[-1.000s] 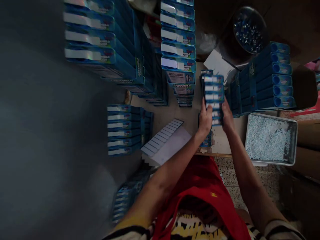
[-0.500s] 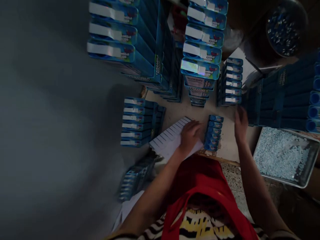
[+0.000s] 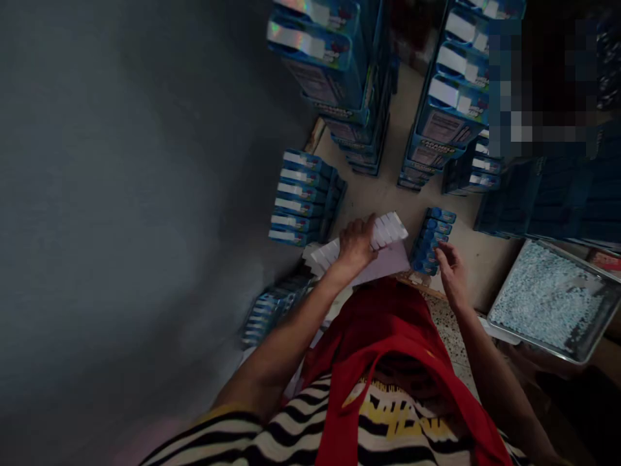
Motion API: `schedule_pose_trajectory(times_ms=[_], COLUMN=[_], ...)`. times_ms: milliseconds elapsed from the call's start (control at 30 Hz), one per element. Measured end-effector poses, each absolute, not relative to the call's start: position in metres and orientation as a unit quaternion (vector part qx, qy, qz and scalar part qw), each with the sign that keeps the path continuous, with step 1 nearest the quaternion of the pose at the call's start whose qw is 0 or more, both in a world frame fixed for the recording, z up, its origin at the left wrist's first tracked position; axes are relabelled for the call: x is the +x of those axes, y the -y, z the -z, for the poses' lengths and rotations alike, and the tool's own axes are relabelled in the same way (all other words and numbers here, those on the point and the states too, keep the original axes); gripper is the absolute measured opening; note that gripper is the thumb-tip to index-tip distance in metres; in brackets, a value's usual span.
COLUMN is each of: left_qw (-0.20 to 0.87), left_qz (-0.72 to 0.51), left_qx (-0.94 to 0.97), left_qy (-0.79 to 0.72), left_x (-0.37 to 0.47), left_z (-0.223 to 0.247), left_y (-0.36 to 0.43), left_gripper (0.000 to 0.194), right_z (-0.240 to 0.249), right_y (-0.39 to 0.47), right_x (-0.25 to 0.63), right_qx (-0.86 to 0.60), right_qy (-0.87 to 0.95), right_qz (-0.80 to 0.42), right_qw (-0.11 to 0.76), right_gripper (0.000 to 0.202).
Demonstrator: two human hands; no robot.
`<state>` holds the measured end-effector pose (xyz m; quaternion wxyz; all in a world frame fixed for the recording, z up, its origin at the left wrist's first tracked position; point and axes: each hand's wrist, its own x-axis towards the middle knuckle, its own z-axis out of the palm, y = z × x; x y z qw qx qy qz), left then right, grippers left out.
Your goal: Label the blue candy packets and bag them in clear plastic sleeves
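Note:
My left hand is closed on a sheet of white labels, whose far end lifts above a pale sheet on the table. To the right of it stands a short row of blue candy boxes with round blue shapes on their tops. My right hand is beside the near end of this row, its thumb and fingers apart and curved. Its fingertips are at the boxes' right edge; whether they touch cannot be made out.
Tall stacks of blue candy boxes rise behind, with another stack right of them. A lower block of boxes stands left. A metal tray of pale blue pieces lies right. The grey wall bounds the left.
My left hand has closed on the label sheet, and the sheet's end is raised. My right hand has come left and nearer to the short row of boxes. The view has turned.

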<state>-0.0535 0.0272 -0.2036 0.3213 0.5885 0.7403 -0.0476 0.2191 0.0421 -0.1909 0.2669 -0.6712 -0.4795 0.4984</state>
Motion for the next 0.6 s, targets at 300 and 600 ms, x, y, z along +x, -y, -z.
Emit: schedule_pose_trajectory(times_ms=[300,600], left_qw=[0.347,0.369], left_qz=[0.06,-0.024], left_qx=[0.578,0.261], left_qy=[-0.736,-0.892], left_x=[-0.065,-0.094], left_z=[0.187,0.235], left_y=[0.163,0.262], left_gripper=[0.074,0.04], right_z=[0.2,0.231], right_y=[0.007,0.014], right_x=[0.187,0.125], right_qx=[-0.613,-0.213], right_qy=[0.518,0.86], right_qz=[-0.592,-0.338], right_qw=[0.069,-0.317], right_gripper=[0.067,0.038])
